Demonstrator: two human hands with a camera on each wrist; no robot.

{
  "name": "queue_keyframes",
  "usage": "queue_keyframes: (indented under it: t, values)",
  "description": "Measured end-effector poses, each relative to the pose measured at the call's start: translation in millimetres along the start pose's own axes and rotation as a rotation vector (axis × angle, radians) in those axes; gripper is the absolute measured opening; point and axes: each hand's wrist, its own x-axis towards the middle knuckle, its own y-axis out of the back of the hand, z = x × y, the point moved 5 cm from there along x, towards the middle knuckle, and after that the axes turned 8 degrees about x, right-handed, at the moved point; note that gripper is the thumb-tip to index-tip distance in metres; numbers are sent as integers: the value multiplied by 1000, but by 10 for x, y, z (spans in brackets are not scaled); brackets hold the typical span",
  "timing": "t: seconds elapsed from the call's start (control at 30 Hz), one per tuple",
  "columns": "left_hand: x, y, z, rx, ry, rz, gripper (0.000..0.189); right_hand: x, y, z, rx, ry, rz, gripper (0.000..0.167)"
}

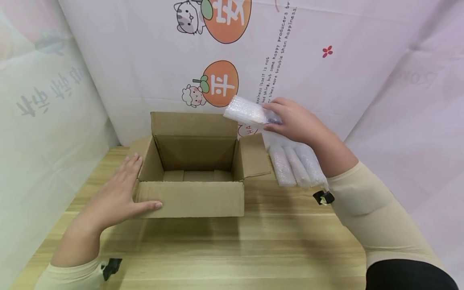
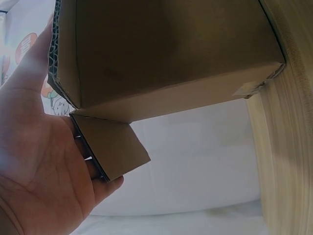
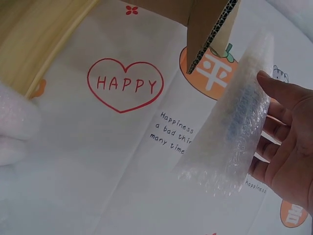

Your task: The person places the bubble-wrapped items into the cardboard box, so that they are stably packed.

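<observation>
An open cardboard box [image 1: 190,199] stands on the table, its flaps folded outward. My left hand [image 1: 117,193] rests on its near left corner, fingers straight along the left flap [image 2: 113,147] and thumb stretched over the front flap. Up to the right of the box, my right hand [image 1: 295,119] holds a bubble-wrapped roll [image 1: 246,110] between thumb and fingers. In the right wrist view this bubble-wrapped roll [image 3: 230,122] shows bluish marks through the wrap; what is inside is blurred. Below the right forearm lie several more bubble-wrapped rolls [image 1: 291,165], side by side.
A wooden table [image 1: 282,241] carries the box and the rolls. White printed sheets [image 1: 119,52] rise behind and at both sides. The right flap [image 1: 255,155] sticks out toward the lying rolls. Black clips [image 1: 324,197] sit at the wrists.
</observation>
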Motion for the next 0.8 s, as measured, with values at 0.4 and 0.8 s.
queue_keyframes:
  t: [0.4,0.8]
  values:
    - [8,16,16,3,-12,9,125,279,-33,-327,2,62,-77,60]
    - [19,12,8,6,1,-7,126,528,-291,-570,30,98,-146,60]
